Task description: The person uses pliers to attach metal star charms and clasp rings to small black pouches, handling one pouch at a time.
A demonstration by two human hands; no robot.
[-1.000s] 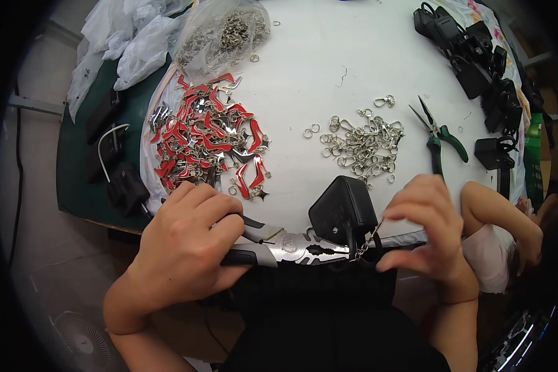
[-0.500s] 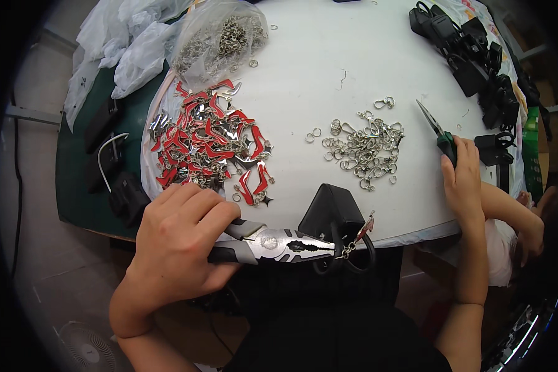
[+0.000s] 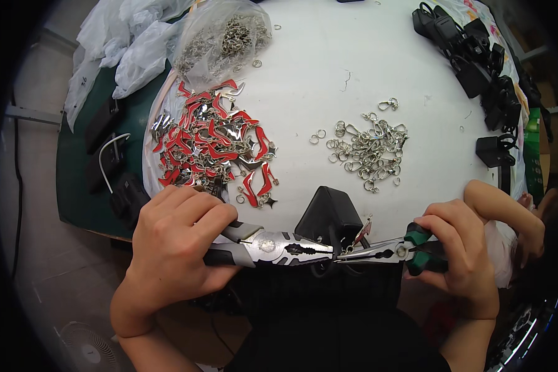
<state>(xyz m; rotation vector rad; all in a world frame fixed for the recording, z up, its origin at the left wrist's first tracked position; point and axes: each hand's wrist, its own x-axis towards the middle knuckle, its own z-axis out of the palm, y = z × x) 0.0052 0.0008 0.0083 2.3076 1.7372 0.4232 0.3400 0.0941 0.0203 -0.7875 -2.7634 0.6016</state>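
Note:
My left hand [image 3: 181, 248] is closed round the grey and black handles of a pair of combination pliers [image 3: 285, 248], whose jaws point right. From the other side, my right hand [image 3: 459, 251] grips green and black needle-nose pliers [image 3: 381, 252], and their thin tips meet the combination pliers' jaws. At that meeting point hangs a short chain with a small red charm [image 3: 364, 230]; whatever the tips pinch is too small to make out. Just behind stands a black power adapter [image 3: 328, 214] at the table's near edge.
Red high-heel charms [image 3: 214, 139] lie heaped on the white table [image 3: 304, 68], left of a pile of silver swivel clasps [image 3: 372, 149]. A clear bag of metal rings [image 3: 223, 40] sits far left. Black adapters [image 3: 462, 53] line the right edge. Another person's arm [image 3: 508, 214] shows at right.
My right hand has lifted the needle-nose pliers off the right side of the table and brought them down and left to the combination pliers' tips. My left hand has hardly moved.

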